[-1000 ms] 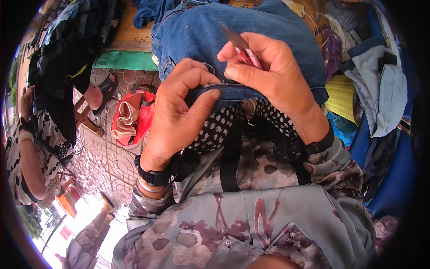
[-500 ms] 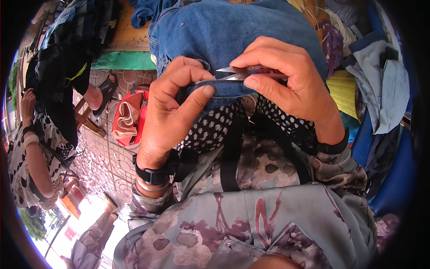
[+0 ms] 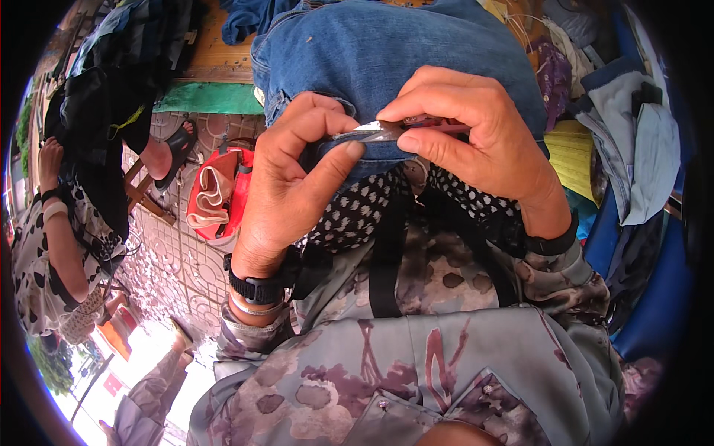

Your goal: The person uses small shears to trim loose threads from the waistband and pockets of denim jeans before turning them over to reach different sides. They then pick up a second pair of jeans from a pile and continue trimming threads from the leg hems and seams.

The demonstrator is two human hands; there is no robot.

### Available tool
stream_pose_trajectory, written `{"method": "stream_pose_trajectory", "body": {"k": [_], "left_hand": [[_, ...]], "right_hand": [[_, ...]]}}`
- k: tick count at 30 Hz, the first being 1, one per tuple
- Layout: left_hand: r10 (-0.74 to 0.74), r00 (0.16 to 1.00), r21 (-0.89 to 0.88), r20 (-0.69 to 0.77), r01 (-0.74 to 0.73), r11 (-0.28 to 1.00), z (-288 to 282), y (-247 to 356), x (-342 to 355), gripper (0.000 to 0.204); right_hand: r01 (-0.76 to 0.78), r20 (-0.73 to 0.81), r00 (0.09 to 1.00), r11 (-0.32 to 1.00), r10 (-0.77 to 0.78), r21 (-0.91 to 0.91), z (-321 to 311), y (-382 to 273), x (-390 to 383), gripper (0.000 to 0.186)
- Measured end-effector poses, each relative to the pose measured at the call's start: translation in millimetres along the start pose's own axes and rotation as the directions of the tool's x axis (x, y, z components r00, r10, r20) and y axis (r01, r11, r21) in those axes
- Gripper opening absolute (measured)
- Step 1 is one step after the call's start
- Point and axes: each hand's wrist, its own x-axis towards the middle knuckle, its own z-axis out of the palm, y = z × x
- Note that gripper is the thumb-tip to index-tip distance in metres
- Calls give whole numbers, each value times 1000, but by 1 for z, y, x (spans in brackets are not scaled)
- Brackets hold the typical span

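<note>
Blue denim jeans lie over the table edge and hang toward my lap. My left hand pinches a folded, thick-seamed edge of the denim between thumb and fingers. In my right hand is a pair of small thread snips, gripped between thumb and fingers. The bright blades point left and lie along the denim edge, close to my left fingertips. Most of the reddish handle is hidden by my right fingers. Whether a thread lies between the blades is too small to tell.
A wooden table with a green front edge stands ahead. On the floor at left sits a red bag. Another person is at far left. Light blue denim and yellow cloth are piled at right.
The snips' blades have come closer together and moved slightly left along the denim edge. My left hand has shifted a little to the right, still pinching the denim.
</note>
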Motion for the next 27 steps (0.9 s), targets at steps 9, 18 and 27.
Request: {"method": "stream_pose_trajectory", "body": {"k": [9, 18, 27], "left_hand": [[-7, 1000, -17, 5, 7, 1000, 0, -2, 0, 9], [-37, 999, 37, 30, 36, 999, 0, 4, 1, 9], [-28, 1000, 18, 12, 28, 999, 1, 1, 0, 9]], "right_hand": [[-67, 37, 997, 996, 65, 51, -2, 3, 0, 12], [-84, 37, 996, 994, 81, 71, -2, 5, -2, 10], [-167, -8, 985, 958, 174, 233, -1, 10, -7, 11]]}}
